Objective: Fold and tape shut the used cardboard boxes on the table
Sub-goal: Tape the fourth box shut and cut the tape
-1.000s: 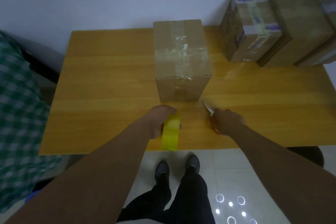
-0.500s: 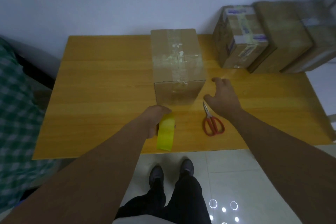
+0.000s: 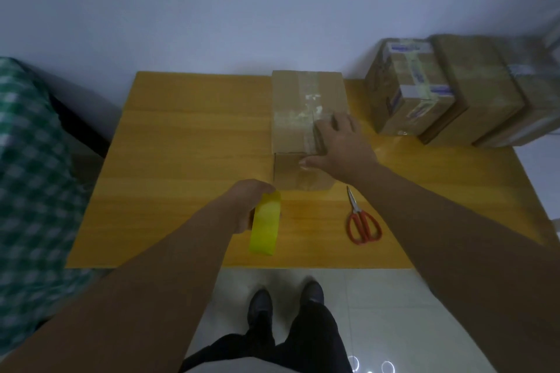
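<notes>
**A:** What is lying in front of the person?

**B:** A pale wall is closing off the back, and a yellow wooden table (image 3: 181, 145) is standing against it over a tiled floor. A green checked cloth (image 3: 24, 160) is hanging beside the table's left edge.

**A:** And the boxes?

**B:** Several sealed boxes (image 3: 424, 94) are sitting in a row at the far right corner. The lone box (image 3: 297, 106) is standing at the middle of the far edge. Its flaps are lying down, with worn clear tape crossing them.

**A:** What is changing?

**B:** The right hand (image 3: 339, 145) is no longer at the scissors, where it was a second ago. Now it is lying on the near right part of the box top, fingers spread flat, thumb reaching along the top front edge. It seems to be pressing rather than gripping.

**A:** The left hand?

**B:** The left hand (image 3: 248, 203) is staying put. Its fingers are curling round the yellow tape roll (image 3: 265, 227), which is standing on its rim close to the near edge, just in front of the box.

**A:** The scissors?

**B:** The red-handled scissors (image 3: 362, 221) are lying free on the table, right of the roll, blades pointing toward the box.

**A:** Meaning?

**B:** I am judging that the cutting is over. The person is probably smoothing the seam or steadying the box. I cannot tell whether fresh tape is on.
</notes>
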